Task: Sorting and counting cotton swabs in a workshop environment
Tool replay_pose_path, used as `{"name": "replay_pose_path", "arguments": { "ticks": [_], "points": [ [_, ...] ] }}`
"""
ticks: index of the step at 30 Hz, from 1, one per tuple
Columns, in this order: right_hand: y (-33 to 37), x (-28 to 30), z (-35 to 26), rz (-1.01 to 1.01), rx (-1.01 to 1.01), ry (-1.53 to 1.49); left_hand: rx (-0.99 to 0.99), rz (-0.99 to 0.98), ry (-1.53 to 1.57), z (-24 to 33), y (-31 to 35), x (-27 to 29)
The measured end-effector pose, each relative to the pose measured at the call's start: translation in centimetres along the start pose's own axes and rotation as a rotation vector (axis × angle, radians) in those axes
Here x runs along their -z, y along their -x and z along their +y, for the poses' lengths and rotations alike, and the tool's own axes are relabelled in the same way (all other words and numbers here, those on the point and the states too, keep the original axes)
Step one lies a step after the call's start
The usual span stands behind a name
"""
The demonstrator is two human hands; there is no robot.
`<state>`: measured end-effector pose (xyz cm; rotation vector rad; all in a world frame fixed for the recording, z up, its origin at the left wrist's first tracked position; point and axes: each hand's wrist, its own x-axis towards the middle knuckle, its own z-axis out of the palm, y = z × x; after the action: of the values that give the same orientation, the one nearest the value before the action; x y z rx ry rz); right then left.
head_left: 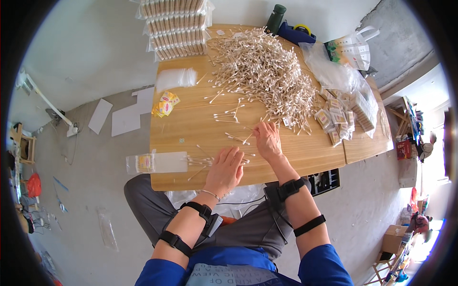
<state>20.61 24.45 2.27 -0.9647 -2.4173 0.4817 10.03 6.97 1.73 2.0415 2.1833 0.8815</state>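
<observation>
A small bunch of cotton swabs (196, 160) lies on the wooden table near its front edge. My left hand (226, 168) rests flat over them, fingers stretched out, with swab tips showing on both sides. To its right, my right hand (267, 142) has its fingers curled in a pinch at a cotton swab (247, 138). Several loose swabs (229, 116) lie beyond both hands. A large heap of cotton swabs (267, 71) covers the far middle. Left of my left hand lies a clear bag with a yellow label (145, 163), beside a white strip (171, 162).
Yellow labels (165, 104) and clear empty bags (175, 78) lie at the left. Packed swab bundles (174, 24) stand stacked at the far left. Filled small packs (336, 117) and plastic wrap (334, 66) lie right. A green bottle (275, 19) and tape dispenser (296, 33) stand behind.
</observation>
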Motion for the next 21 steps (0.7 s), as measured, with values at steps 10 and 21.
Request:
{"name": "replay_pose_path", "arguments": {
  "ticks": [10, 21],
  "points": [
    [-0.5, 1.3, 0.7, -0.097, -0.299, -0.423, 0.003, 0.009, 0.011, -0.1, 0.1, -0.3],
    [-0.8, 1.4, 0.9, -0.016, -0.255, -0.547, 0.004, 0.005, 0.003, 0.1, -0.1, -0.1]
  ]
}}
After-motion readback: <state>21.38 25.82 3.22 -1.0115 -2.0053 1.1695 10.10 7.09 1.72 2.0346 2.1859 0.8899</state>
